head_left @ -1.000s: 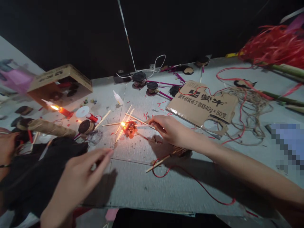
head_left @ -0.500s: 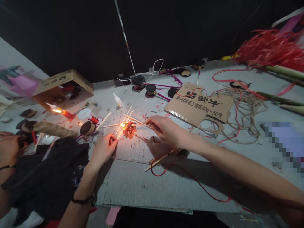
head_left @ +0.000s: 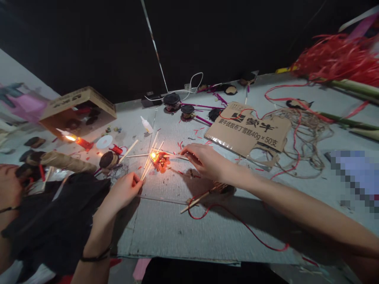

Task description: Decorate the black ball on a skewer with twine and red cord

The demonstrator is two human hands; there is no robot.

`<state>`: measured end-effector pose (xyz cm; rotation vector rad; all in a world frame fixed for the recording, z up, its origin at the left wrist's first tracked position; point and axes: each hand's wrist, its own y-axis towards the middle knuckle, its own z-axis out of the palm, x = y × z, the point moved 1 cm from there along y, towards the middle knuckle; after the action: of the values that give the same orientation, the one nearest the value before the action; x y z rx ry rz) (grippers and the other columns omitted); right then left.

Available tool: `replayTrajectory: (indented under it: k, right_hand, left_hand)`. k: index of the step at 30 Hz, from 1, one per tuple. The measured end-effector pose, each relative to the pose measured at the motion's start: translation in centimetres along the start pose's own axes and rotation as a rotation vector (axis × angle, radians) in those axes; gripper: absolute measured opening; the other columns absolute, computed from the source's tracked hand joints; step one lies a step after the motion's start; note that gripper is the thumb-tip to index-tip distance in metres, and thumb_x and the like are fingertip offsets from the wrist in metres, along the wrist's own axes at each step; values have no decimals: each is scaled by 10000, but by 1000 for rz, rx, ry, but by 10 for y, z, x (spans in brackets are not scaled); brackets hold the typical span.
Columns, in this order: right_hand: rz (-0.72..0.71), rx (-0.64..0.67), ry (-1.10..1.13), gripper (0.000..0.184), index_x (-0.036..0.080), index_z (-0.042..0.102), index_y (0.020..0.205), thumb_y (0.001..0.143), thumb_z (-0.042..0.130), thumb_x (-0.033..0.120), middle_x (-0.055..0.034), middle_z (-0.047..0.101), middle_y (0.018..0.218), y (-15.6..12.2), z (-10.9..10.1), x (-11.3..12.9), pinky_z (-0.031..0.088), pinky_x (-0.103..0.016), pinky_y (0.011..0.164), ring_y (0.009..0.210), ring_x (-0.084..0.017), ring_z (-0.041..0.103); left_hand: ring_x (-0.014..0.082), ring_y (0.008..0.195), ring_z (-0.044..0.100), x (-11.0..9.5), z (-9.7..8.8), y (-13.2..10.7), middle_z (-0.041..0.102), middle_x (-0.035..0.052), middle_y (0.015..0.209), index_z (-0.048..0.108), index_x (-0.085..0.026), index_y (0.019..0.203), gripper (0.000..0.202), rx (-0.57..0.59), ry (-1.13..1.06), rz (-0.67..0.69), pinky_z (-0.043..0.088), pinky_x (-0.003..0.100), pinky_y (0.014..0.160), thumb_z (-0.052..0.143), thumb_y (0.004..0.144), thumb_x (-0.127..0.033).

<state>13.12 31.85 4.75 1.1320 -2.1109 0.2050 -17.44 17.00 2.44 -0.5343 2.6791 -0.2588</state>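
My left hand (head_left: pixel 126 190) is closed on the near ends of thin wooden sticks (head_left: pixel 147 165), which slant away across the table. With thumb and fingers pinched, my right hand (head_left: pixel 199 157) grips another wooden stick (head_left: pixel 171 153) that points left. The sticks cross at a small bright flame (head_left: pixel 153 155). Just right of the flame lies a patch of melted red wax (head_left: pixel 161 162) on the table. A stick with red cord (head_left: pixel 194 203) lies below my right wrist, joined to a round piece partly hidden by that arm.
A lit red candle (head_left: pixel 84 142) stands left of the flame, before an open cardboard box (head_left: pixel 79 105). A white glue bottle (head_left: pixel 146 125), small black drums (head_left: pixel 172 100) and a flat cardboard piece (head_left: pixel 248 128) lie behind. Another person's hand (head_left: pixel 10 185) is at far left.
My left hand has shifted slightly left and down, and its sticks lie closer together over the flame. The stick in my right hand has swung flatter. The flame looks rounder.
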Motion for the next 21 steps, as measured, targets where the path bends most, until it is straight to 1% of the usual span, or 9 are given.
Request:
replayTrajectory:
  k: [3, 5, 7, 10, 13, 15, 17, 19, 21]
  right_hand:
    - [-1, -1, 3, 265, 221, 729, 1123, 990, 528, 112, -127, 783, 1079, 0, 1, -1, 485, -382, 818, 937, -262, 679]
    - [-4, -3, 4, 257, 223, 727, 1118, 998, 523, 123, -129, 787, 1085, 0, 2, -1, 487, -385, 825, 950, -266, 682]
    - [-4, -9, 5, 254, 216, 723, 1116, 1014, 505, 133, -140, 789, 1115, 1, 2, 0, 495, -391, 845, 982, -271, 693]
    - [-4, -24, 7, 261, 197, 714, 1139, 1046, 474, 154, -164, 787, 1190, 1, 1, 1, 509, -399, 897, 1048, -279, 709]
    - [-12, -26, 9, 261, 197, 711, 1151, 1051, 472, 161, -166, 787, 1223, 1, 0, 1, 513, -401, 923, 1075, -282, 711]
    - [-11, -13, 4, 259, 202, 714, 1137, 1039, 480, 151, -161, 791, 1203, 1, 1, 0, 512, -402, 903, 1054, -282, 709]
    - [-3, 5, 2, 260, 203, 718, 1125, 1029, 485, 142, -157, 794, 1170, 1, 3, -1, 506, -396, 874, 1020, -278, 707]
    - [2, 17, 6, 266, 207, 723, 1123, 1020, 489, 132, -149, 796, 1138, 1, 5, -3, 500, -386, 846, 988, -272, 706]
    - [4, 21, 10, 270, 214, 729, 1126, 1008, 503, 124, -141, 796, 1114, 1, 6, -5, 494, -380, 825, 964, -269, 704]
  left_hand:
    - [242, 629, 599, 2, 0, 3, 657, 34, 622, 607, -233, 699, 333, 13, -80, -32, 355, 305, 592, 632, 761, -559]
    - [230, 603, 578, 3, -1, 6, 628, 24, 590, 602, -233, 655, 347, 26, -122, -37, 333, 298, 571, 643, 726, -570]
    - [224, 604, 582, 3, -3, 7, 632, 27, 597, 595, -231, 642, 355, 35, -155, -28, 354, 298, 573, 607, 735, -574]
    - [224, 634, 608, 4, -6, 5, 661, 32, 637, 587, -231, 673, 360, 33, -209, -18, 424, 301, 598, 570, 767, -579]
    - [214, 625, 608, 6, -11, -3, 668, 26, 666, 595, -228, 731, 374, 51, -358, -35, 442, 286, 567, 612, 777, -599]
    - [178, 570, 553, 8, -15, -9, 624, 0, 651, 603, -221, 762, 409, 56, -481, -78, 388, 252, 513, 683, 751, -622]
    - [135, 532, 477, 9, -19, -16, 561, -33, 643, 609, -214, 788, 451, 36, -559, -126, 333, 219, 490, 761, 705, -630]
    - [110, 528, 439, 8, -23, -25, 515, -52, 655, 616, -212, 819, 472, 9, -609, -155, 332, 201, 494, 813, 681, -619]
    - [103, 528, 426, 8, -28, -34, 473, -64, 652, 617, -216, 845, 473, -7, -651, -164, 338, 192, 496, 835, 692, -607]
